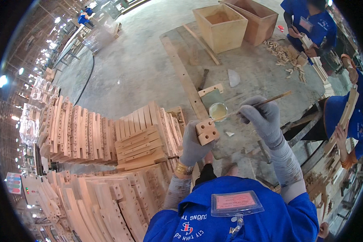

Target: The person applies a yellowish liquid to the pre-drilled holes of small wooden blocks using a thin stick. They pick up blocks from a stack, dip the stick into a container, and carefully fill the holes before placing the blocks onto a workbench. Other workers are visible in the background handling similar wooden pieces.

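My gloved left hand (192,144) is closed around pale wooden pieces (207,132) that lie against each other, their drilled ends facing up with several round holes. In my gloved right hand (263,121), pinched between the fingers, is a thin wooden stick (279,96). Its lower tip points left toward the drilled ends; whether it touches them I cannot tell. Just beyond the pieces stands a round, clear container (218,111) with yellowish contents. Behind that lies a wooden block with holes (210,90).
Stacks of drilled wooden parts (78,133) fill the left side, with more slats (139,147) beside my left arm. A hammer-like tool (203,79) lies farther off. Two wooden bins (222,30) stand at the back near a dowel heap (284,56). Co-workers (314,24) handle wood at right.
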A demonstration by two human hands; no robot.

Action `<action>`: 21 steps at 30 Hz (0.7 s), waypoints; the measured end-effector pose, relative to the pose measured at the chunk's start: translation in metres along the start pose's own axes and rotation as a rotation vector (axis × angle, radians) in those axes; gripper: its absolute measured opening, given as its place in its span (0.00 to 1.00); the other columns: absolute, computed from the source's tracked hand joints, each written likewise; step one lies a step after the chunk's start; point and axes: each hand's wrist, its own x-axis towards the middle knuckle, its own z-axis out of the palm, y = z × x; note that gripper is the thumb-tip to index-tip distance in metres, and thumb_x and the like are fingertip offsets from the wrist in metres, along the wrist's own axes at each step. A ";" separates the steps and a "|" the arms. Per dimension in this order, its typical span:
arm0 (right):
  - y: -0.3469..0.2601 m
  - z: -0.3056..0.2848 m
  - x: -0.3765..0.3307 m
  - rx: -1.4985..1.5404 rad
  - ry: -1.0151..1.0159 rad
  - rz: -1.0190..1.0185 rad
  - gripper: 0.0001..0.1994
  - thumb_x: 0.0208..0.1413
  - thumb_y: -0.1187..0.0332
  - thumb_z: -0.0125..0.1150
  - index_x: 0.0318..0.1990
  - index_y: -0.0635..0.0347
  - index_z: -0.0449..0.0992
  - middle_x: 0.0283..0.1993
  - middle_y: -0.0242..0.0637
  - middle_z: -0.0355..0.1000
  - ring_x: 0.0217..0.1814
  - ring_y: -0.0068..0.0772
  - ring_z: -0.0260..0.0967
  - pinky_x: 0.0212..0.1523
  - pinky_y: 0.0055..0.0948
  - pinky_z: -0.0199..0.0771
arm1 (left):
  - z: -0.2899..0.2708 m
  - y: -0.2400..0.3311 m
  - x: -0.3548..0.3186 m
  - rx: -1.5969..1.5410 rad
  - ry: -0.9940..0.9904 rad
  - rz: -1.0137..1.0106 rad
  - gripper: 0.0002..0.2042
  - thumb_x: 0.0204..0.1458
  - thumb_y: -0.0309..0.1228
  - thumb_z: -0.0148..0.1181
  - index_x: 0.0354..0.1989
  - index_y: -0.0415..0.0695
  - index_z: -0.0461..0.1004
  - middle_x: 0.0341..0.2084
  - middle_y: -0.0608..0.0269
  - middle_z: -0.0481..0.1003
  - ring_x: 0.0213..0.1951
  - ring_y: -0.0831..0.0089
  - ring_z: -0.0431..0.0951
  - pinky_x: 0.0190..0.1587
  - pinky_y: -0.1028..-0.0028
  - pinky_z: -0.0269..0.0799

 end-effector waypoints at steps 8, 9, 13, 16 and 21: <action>-0.013 0.009 0.009 -0.301 -0.148 -0.256 0.06 0.49 0.72 0.63 0.33 0.65 0.77 0.24 0.36 0.74 0.23 0.23 0.71 0.25 0.21 0.70 | -0.002 0.006 0.005 -0.031 0.005 0.056 0.29 0.34 0.29 0.72 0.45 0.42 0.62 0.37 0.62 0.67 0.38 0.72 0.70 0.42 0.72 0.69; -0.013 0.009 0.010 -0.340 -0.158 -0.297 0.06 0.49 0.72 0.63 0.32 0.65 0.77 0.24 0.36 0.74 0.23 0.25 0.72 0.25 0.22 0.70 | -0.002 0.006 0.006 -0.046 0.008 0.058 0.29 0.34 0.29 0.72 0.45 0.42 0.62 0.37 0.62 0.67 0.38 0.72 0.70 0.42 0.72 0.69; -0.016 0.015 0.013 -0.353 -0.194 -0.321 0.05 0.49 0.71 0.63 0.31 0.63 0.77 0.24 0.39 0.73 0.23 0.30 0.72 0.25 0.26 0.69 | -0.002 0.009 0.007 -0.093 0.019 0.060 0.29 0.34 0.29 0.73 0.45 0.42 0.63 0.38 0.62 0.67 0.39 0.71 0.70 0.42 0.72 0.69; -0.022 0.016 0.015 -0.389 -0.208 -0.316 0.05 0.49 0.71 0.62 0.31 0.63 0.76 0.23 0.40 0.72 0.22 0.33 0.71 0.24 0.27 0.68 | -0.004 0.012 0.009 -0.046 0.043 0.112 0.29 0.34 0.30 0.73 0.45 0.42 0.63 0.38 0.61 0.67 0.38 0.70 0.70 0.42 0.71 0.68; -0.024 0.017 0.014 -0.461 -0.228 -0.259 0.05 0.51 0.71 0.60 0.31 0.64 0.76 0.22 0.40 0.71 0.22 0.31 0.71 0.24 0.26 0.68 | -0.006 0.009 0.011 -0.021 0.042 0.148 0.29 0.34 0.30 0.73 0.45 0.42 0.62 0.38 0.61 0.67 0.38 0.69 0.70 0.42 0.71 0.68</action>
